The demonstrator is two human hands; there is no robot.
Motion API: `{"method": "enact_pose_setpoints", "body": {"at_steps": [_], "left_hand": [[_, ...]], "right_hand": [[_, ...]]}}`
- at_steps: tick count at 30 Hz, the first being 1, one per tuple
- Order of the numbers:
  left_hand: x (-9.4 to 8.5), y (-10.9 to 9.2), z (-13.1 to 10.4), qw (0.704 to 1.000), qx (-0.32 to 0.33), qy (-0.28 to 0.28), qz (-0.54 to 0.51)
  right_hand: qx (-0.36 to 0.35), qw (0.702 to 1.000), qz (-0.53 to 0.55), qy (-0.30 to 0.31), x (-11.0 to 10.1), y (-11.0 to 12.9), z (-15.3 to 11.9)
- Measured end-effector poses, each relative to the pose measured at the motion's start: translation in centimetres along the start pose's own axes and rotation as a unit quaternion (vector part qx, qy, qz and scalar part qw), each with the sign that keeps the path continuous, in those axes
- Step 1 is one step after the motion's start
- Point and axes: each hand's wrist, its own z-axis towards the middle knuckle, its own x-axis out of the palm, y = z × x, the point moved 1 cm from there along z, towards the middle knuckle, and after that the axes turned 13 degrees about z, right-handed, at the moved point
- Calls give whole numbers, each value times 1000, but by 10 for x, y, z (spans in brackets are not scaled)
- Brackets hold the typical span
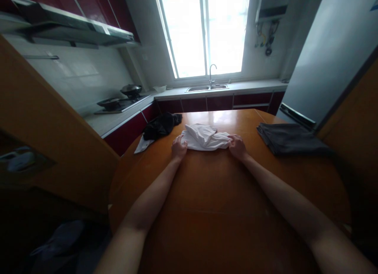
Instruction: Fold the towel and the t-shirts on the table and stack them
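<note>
A crumpled white garment point(203, 138), perhaps a shirt, lies bunched on the wooden table point(203, 183) in front of me. Its left end is pinched in my left hand point(179, 147). On the opposite side, my right hand point(237, 146) grips the right end, with the fingertips on the fabric. Loose folds rise in the middle of the cloth between both hands. What kind of garment it is, I cannot tell for sure.
Black clothing point(162, 125) with a white piece point(143, 145) lies at the table's left edge. A folded dark grey cloth point(292, 139) rests at the right. Beyond are a sink point(198, 88), a stove with pans point(110, 103) and a refrigerator point(330, 57).
</note>
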Motion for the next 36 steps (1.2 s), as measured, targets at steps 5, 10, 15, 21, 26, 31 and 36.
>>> {"method": "enact_pose_setpoints", "body": {"at_steps": [5, 10, 15, 21, 26, 31, 36], "left_hand": [[6, 2, 0, 1000, 10, -1, 0], [7, -19, -12, 986, 147, 71, -21], [4, -34, -20, 970, 203, 129, -36], [-5, -36, -18, 985, 155, 68, -37], [-11, -38, -16, 982, 182, 11, -36], [-7, -47, -20, 967, 248, 46, -37], [-11, -52, -23, 963, 261, 51, -53]], "right_hand": [[-127, 987, -29, 96, 9, 39, -16], [-167, 955, -62, 238, 24, 66, -35], [-153, 936, -58, 311, 31, 65, -37], [-169, 936, -29, 309, 25, 68, -37], [-190, 930, -25, 315, 25, 69, -39], [-193, 923, -20, 331, 23, 71, -39], [-242, 905, 11, 351, 19, 79, -42]]}}
